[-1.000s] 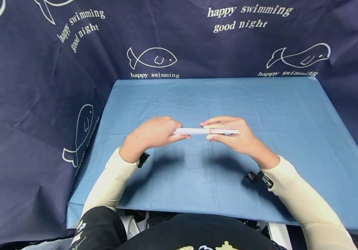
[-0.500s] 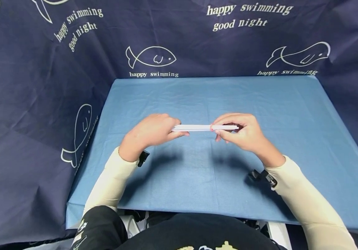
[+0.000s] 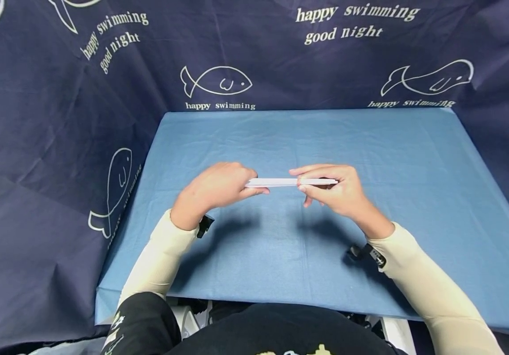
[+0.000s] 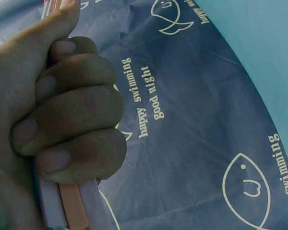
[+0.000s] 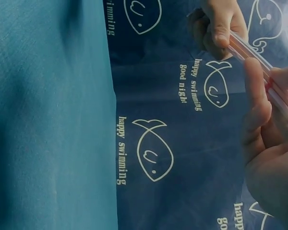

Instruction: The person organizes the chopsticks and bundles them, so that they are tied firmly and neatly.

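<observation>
A slim bundle of long, straight sticks (image 3: pixel 276 182), whitish on top, is held level above the table between both hands. My left hand (image 3: pixel 216 190) grips its left end, with the fingers curled around it in the left wrist view; white and orange-brown pieces (image 4: pixel 74 206) stick out below that fist. Near the bundle's right part, my right hand (image 3: pixel 336 190) pinches it between thumb and fingers. A thin red band (image 5: pixel 268 87) circles the bundle close to the right fingertips in the right wrist view. The sticks' exact kind cannot be told, and the left end is hidden.
A blue cloth (image 3: pixel 272 261) covers the table under the hands. Dark blue curtains (image 3: pixel 308 74) with fish drawings and lettering stand behind and at the sides. Each wrist wears a small black camera (image 3: pixel 204 226). The person's body is at the table's front edge.
The right hand's fingers have shifted along the bundle near the red band, drawing in and then reaching left again. The bundle has risen slightly in view; the left hand keeps its grip.
</observation>
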A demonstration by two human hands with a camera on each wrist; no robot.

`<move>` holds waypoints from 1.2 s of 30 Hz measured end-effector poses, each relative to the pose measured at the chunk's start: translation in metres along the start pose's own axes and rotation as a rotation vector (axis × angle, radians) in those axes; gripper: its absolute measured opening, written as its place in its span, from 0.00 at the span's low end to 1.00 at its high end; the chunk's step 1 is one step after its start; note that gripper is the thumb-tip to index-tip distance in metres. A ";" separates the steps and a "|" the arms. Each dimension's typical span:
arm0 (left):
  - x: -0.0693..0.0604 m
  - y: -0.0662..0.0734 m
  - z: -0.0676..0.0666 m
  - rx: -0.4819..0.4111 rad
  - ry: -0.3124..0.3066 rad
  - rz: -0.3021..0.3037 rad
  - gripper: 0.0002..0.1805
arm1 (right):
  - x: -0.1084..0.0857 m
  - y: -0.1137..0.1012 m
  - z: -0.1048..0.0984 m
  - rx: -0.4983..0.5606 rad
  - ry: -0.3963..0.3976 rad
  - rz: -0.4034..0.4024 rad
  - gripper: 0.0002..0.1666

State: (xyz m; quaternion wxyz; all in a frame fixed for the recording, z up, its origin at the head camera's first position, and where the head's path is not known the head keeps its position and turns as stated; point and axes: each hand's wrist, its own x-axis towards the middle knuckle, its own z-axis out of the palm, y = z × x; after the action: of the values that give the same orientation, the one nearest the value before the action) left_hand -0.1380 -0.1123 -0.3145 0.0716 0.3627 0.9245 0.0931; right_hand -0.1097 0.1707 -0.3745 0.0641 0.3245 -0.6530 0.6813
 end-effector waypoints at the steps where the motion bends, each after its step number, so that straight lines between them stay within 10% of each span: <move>1: 0.000 0.000 0.001 0.004 0.002 0.001 0.23 | 0.000 0.001 0.000 0.005 0.001 -0.004 0.10; 17: 0.001 0.001 0.003 0.020 0.003 -0.003 0.22 | 0.001 0.004 0.002 0.004 -0.014 0.029 0.11; 30: 0.002 0.004 0.003 0.034 -0.009 0.025 0.23 | 0.004 0.004 0.002 -0.216 -0.150 0.141 0.17; 36: 0.000 0.001 0.002 0.033 0.017 0.014 0.20 | 0.006 -0.002 -0.003 -0.301 -0.081 0.040 0.21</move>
State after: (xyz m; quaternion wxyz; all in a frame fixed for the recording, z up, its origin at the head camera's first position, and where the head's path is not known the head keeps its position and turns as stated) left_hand -0.1370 -0.1114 -0.3162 0.0568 0.3697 0.9239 0.0814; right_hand -0.1142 0.1715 -0.3696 0.0719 0.3252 -0.7563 0.5631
